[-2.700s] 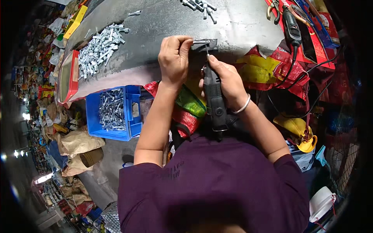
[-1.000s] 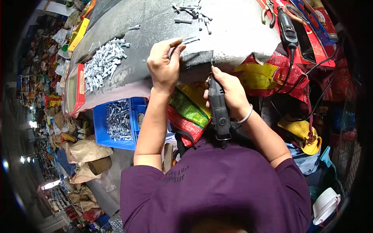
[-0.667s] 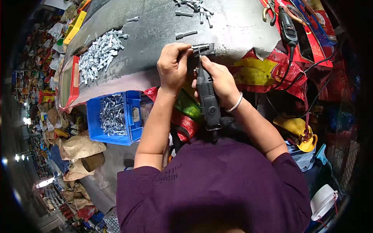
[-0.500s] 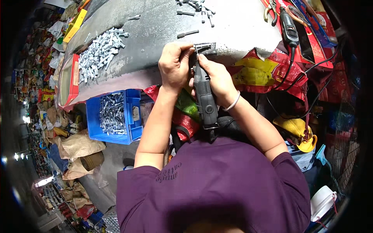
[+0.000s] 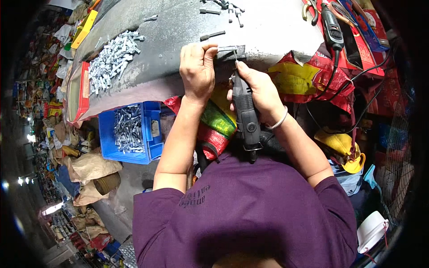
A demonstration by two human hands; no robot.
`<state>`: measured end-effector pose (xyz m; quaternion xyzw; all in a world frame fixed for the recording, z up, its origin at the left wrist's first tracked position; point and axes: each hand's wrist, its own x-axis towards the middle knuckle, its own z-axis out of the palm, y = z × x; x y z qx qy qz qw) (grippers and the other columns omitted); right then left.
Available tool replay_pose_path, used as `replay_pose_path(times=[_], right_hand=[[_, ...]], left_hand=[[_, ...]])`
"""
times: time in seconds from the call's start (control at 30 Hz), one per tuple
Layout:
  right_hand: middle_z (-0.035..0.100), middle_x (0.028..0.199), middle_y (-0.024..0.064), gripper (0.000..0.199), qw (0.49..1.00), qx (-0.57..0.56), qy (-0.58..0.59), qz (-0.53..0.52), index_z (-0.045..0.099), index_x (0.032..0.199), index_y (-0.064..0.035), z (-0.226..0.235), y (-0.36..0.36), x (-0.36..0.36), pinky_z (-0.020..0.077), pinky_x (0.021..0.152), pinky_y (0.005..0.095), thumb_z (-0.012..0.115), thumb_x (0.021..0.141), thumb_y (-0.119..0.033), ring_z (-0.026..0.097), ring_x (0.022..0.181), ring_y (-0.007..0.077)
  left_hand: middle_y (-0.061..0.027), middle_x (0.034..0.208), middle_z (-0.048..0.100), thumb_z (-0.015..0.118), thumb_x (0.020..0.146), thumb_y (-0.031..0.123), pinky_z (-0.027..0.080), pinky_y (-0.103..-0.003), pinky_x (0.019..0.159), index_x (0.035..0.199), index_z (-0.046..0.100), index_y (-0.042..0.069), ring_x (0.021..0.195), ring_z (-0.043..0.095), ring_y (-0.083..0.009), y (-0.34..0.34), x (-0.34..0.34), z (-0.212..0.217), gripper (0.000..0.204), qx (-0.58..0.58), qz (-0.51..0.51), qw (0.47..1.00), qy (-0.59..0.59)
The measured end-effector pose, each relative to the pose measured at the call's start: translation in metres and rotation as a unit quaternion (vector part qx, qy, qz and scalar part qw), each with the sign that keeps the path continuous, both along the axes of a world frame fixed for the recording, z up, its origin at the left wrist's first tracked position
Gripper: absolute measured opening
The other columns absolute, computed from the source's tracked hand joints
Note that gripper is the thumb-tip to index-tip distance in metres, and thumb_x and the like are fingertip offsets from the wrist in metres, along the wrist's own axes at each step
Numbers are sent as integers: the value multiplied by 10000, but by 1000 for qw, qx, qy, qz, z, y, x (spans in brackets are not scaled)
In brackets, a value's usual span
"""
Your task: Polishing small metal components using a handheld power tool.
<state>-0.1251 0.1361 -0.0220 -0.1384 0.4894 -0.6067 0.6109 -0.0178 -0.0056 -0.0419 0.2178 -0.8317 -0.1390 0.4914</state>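
Observation:
My right hand is wrapped round the body of a black rotary tool, whose thin bit points away from me. Between the thumb and fingertips of my left hand, a slim grey metal part is pinched, sticking out to the right over the table's near edge. The bit's tip is at the right end of this part; whether they touch I cannot tell. Just beyond my left hand lies a single dark metal part on the table. A heap of similar light grey parts lies to the left.
The worn grey table spans the far side. Below its left edge, a blue bin holds many metal parts. A second rotary tool with a black cord and pliers lie at the far right. Red and yellow sacking hangs at the edge.
The rotary tool and my right hand have shifted right. My left hand has drawn slightly left and away from the bit, and more of the pinched metal part now shows.

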Motion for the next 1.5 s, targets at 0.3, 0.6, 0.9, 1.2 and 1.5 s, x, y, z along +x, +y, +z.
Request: replay_pose_path(times=[0.3, 0.6, 0.9, 1.2, 1.5], right_hand=[[669, 671, 115, 446, 999, -39, -37, -10, 619, 916, -31, -4, -15, 11, 487, 444, 297, 525, 1047, -446, 601, 460, 209], [671, 674, 112, 454, 999, -10, -47, -17, 620, 918, -31, 0, -21, 12, 485, 446, 298, 524, 1045, -457, 604, 461, 210], [664, 655, 124, 444, 999, -10, -30, -22, 608, 903, -25, 2, 1, -3, 470, 434, 285, 546, 1037, -443, 603, 457, 200], [669, 674, 111, 457, 999, -25, -43, 5, 618, 935, -33, -10, 4, 8, 476, 441, 286, 529, 1042, -468, 602, 459, 202], [668, 670, 111, 464, 1000, 5, -17, -21, 619, 944, -32, -5, 9, -3, 482, 443, 297, 513, 1047, -472, 612, 468, 210]], left_hand=[[-75, 800, 627, 706, 910, 113, 473, -355, 706, 905, 670, 32, 724, 548, -239, 4, 1, 1, 89, 84, 6, 996, 12], [-71, 791, 628, 728, 895, 118, 471, -349, 679, 861, 659, 35, 711, 547, -224, 3, 2, 1, 113, 85, 6, 996, 22], [-40, 788, 648, 705, 923, 109, 471, -317, 674, 892, 671, 35, 708, 543, -195, -30, 19, 15, 87, 118, 61, 989, 68], [-80, 941, 660, 679, 941, 245, 458, -380, 879, 971, 729, 59, 872, 588, -246, -51, 1, 41, 195, -124, 116, 969, -182], [-79, 912, 738, 738, 809, -49, 542, -337, 800, 949, 734, 30, 844, 677, -224, -3, 10, 14, 161, 226, -55, 972, 22]])
